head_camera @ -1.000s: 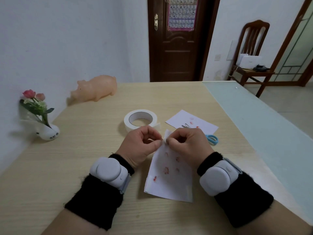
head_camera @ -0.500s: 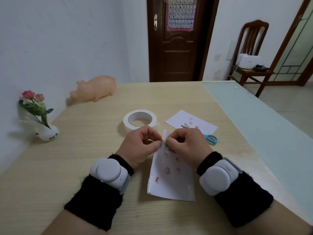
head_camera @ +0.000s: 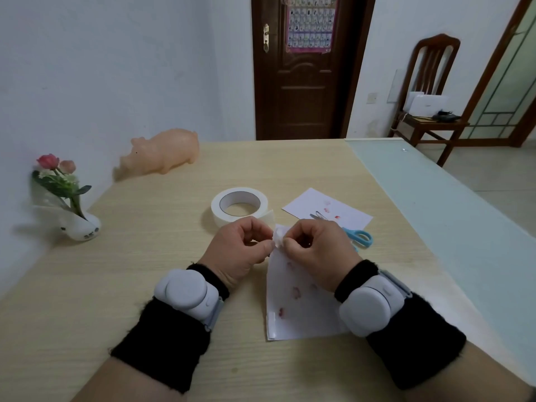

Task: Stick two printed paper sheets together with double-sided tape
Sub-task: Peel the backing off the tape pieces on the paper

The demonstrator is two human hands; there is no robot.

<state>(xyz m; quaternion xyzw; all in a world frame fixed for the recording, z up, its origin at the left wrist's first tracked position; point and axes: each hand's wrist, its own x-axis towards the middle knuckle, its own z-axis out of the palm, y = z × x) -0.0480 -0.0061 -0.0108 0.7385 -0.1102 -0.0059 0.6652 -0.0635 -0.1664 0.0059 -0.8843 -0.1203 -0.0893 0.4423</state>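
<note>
A white sheet with small red prints [head_camera: 298, 303] lies on the wooden table in front of me. My left hand [head_camera: 240, 250] and my right hand [head_camera: 316, 248] both pinch its far corner, where a small white tape piece sits between my fingertips. A strip of tape runs along the sheet's near left edge. The second printed sheet [head_camera: 327, 208] lies flat further back on the right. A white roll of double-sided tape [head_camera: 239, 208] stands just beyond my left hand, with a loose end sticking out.
Blue-handled scissors [head_camera: 358, 236] lie partly on the second sheet, behind my right hand. A pink pig figure [head_camera: 165, 153] and a small white vase of flowers [head_camera: 72, 210] stand at the left. A glass strip [head_camera: 435, 204] borders the table on the right.
The near sheet has turned slightly and its near edge has shifted right. My fingers stay pinched at its far corner.
</note>
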